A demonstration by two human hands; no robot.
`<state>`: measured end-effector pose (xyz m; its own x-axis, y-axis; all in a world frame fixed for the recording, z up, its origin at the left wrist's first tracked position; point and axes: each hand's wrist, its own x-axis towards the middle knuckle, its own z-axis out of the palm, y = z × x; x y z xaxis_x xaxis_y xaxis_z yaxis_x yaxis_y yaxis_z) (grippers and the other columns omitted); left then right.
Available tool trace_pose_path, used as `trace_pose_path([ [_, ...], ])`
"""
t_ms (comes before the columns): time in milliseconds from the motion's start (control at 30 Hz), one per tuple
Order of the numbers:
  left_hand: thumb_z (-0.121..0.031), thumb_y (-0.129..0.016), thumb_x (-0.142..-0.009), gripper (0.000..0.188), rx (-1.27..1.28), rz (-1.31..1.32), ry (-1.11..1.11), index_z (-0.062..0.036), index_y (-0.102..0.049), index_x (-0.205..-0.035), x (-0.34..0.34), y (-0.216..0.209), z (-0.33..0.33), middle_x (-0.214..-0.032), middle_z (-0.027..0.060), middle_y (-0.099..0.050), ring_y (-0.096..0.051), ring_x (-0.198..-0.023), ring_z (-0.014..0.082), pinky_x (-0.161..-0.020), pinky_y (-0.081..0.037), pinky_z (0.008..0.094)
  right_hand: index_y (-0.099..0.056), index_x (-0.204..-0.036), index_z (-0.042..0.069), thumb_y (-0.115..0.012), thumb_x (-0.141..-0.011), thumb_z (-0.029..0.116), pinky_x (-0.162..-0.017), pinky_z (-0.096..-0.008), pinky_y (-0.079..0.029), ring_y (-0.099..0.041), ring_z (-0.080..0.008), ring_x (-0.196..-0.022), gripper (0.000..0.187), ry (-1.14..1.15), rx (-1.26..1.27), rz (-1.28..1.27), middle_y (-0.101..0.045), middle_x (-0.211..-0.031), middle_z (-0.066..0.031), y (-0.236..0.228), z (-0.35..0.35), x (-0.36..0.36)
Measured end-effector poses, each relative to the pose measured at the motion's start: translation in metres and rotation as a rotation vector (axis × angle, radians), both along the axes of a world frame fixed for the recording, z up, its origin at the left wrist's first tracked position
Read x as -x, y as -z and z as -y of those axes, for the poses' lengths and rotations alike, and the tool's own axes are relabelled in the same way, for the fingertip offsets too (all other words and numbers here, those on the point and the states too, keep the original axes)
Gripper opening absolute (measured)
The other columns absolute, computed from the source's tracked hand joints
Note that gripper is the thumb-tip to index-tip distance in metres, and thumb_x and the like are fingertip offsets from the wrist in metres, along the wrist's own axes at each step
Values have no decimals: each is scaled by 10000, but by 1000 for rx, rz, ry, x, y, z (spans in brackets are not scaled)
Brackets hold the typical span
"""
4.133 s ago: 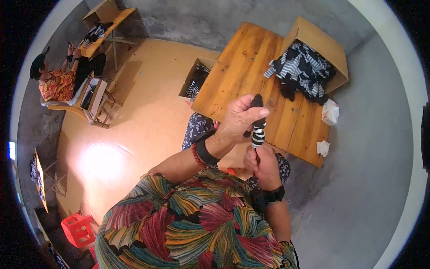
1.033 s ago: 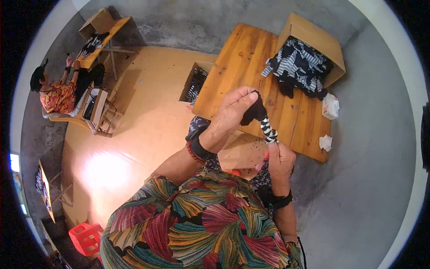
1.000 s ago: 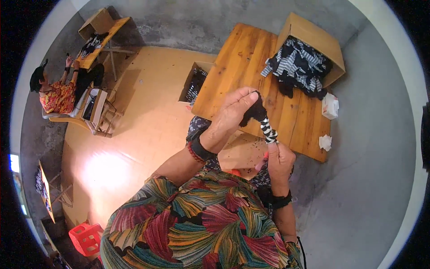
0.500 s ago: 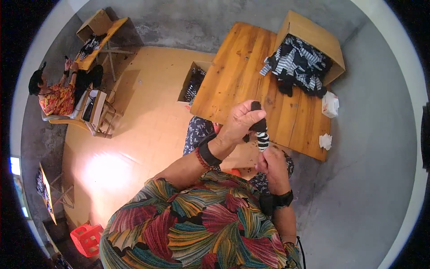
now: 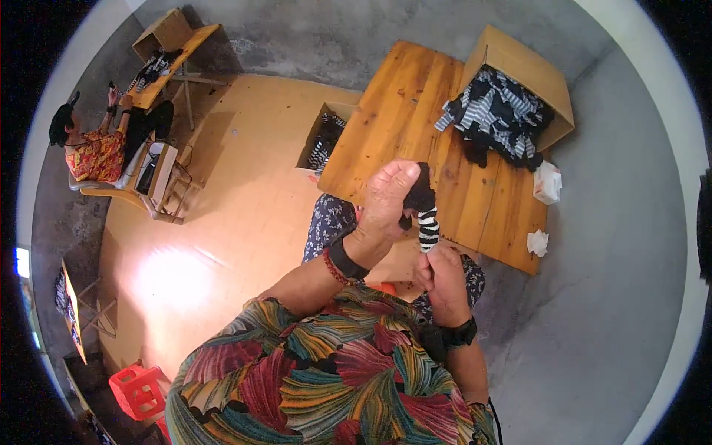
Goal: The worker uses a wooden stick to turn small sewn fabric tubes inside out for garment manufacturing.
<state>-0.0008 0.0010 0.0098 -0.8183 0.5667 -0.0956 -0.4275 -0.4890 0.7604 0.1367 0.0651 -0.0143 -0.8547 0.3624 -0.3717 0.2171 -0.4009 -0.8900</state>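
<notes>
- Two hands on 1 item: L hand point(image 5: 386, 194) pinches the blk end of a striped knit piece point(image 5: 428, 228), thumb pressed on top, pointing up & away.
- R hand point(image 5: 446, 276) sits lower, fingers curled in, thumb & index closed on the wht-striped end; other fingertips partly hidden.
- Knit piece hangs near-vertical btwn the hands, above the lap, in line w/ the table's near edge.
- L wrist: blk band point(image 5: 344, 259) + red bead bracelet point(image 5: 334, 270). R wrist: blk strap point(image 5: 460, 332).
- L forearm point(image 5: 300, 291) slants up from lower L; R forearm point(image 5: 468, 367) rises steeper, elbow low by the torso.
- Beyond: wooden table point(image 5: 371, 148) w/ tipped carton point(image 5: 530, 59), striped knit pile point(image 5: 504, 111) spilling out.
- Table's R edge: small wht box point(image 5: 547, 183), reddish print, too small to read; crumpled tissue point(image 5: 538, 242) nearby.
</notes>
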Motion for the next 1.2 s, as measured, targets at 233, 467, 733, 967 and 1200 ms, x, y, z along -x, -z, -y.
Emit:
trace_pose_path([
  [233,-289,-524,-850,222,-44,-34,26,-70,-539,-812,-6,-1,0,-659,-17,-523,-478,-541,54,-442,-380,175,-400,-611,98,-417,-879,304,-402,-219,-251,-276,-78,-382,339,-90,666,-143,-328,-487,23,-5,22,13],
  [467,-271,-560,-813,288,-16,-252,273,-31,-547,-970,29,1,21,-802,8,-573,-532,-699,81,-615,-431,211,-439,-626,66,-449,-869,266,-429,-223,-381,-333,-66,-407,315,-23,-177,32,-353,-502,27,-5,-12,-4],
  [733,-271,-536,-830,264,75,-430,398,-21,-548,-914,44,-5,22,-792,10,-556,-505,-753,85,-703,-400,217,-491,-617,29,-492,-849,189,-518,-233,-334,-419,-74,-569,282,8,-363,41,-456,-583,32,7,-22,-7],
  [967,-170,-563,-833,110,-83,-179,91,-75,-509,-825,15,10,-1,-685,-37,-507,-478,-581,35,-531,-402,166,-474,-627,45,-490,-849,187,-444,-232,-284,-349,-67,-477,264,104,-325,26,-381,-513,25,16,-14,-3],
  [1200,-126,-590,-810,105,-226,-68,85,-64,-507,-834,-4,5,-4,-653,-35,-504,-470,-541,32,-477,-402,167,-397,-581,83,-427,-871,255,-397,-232,-252,-311,-75,-406,338,-112,323,-49,-337,-474,30,5,5,6],
])
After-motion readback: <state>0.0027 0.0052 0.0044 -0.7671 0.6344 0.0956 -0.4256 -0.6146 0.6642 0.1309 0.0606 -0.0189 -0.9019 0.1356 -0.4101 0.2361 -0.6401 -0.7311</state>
